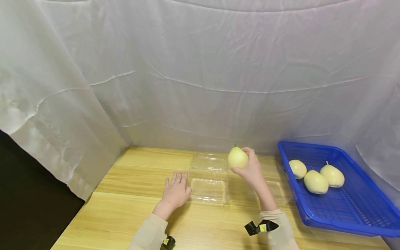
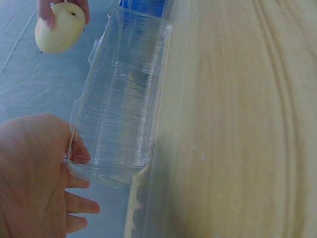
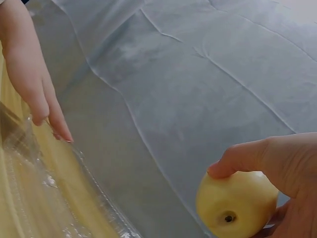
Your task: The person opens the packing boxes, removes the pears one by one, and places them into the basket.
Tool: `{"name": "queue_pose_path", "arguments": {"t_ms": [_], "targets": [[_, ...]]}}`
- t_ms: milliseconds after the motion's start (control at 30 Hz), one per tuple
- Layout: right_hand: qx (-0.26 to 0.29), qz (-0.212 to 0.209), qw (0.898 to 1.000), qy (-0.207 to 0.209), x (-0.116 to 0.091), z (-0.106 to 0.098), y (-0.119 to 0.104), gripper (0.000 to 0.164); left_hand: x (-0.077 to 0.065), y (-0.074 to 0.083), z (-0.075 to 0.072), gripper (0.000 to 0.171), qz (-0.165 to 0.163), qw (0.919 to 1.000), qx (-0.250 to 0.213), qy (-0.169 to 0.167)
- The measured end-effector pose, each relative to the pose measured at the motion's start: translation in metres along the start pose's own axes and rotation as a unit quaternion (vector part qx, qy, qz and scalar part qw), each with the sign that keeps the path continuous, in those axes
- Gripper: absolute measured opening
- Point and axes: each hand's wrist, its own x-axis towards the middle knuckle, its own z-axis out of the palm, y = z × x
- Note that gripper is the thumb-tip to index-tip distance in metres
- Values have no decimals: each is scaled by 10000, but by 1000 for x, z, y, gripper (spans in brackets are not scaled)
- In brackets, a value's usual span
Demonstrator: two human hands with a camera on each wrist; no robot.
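Note:
My right hand (image 1: 253, 172) grips a pale yellow pear (image 1: 238, 158), its stem pointing up, raised over the back of a clear plastic clamshell box (image 1: 208, 189). In the right wrist view, the thumb presses one side of the pear (image 3: 237, 206) and its dark blossom end shows. My left hand (image 1: 175, 192) lies spread along the box's left side with fingers straight. The left wrist view shows its fingertips at the end of the box (image 2: 116, 104), part of them seen through the plastic. The box's lid is folded back toward the curtain.
A blue plastic basket (image 1: 304, 205) stands at the right, with several pale pears (image 1: 316, 182) in its back left part. Another clear box (image 1: 275, 189) sits between the first one and the basket. Behind the wooden table (image 1: 131, 205) hangs a grey-white curtain (image 1: 200, 69).

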Motion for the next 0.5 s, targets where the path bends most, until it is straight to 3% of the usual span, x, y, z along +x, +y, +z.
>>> {"name": "queue_pose_path", "arguments": {"t_ms": [500], "targets": [[-190,296,9985,424,2,-33,7,83,-2,1,-1,61,7,10000,-27,-25]]}}
